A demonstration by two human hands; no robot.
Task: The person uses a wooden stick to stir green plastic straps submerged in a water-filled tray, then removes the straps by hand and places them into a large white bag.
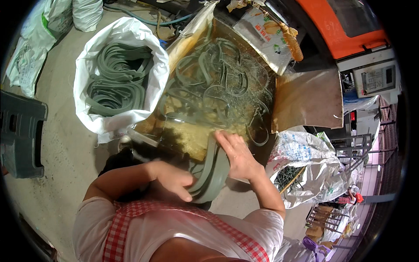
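Grey crate [19, 133]; folded white sacks [30, 52]; orange machine [345, 26] with control panel [376, 78]; brown board [307, 99]; printed sack [305, 168].

A white woven sack [94, 48] stood open at upper left, full of grey-green bands. A printed foil bag [262, 37] lay at top centre. A white sack with blue print [305, 157] sat at right. A small grey control panel [376, 78] showed at far right.
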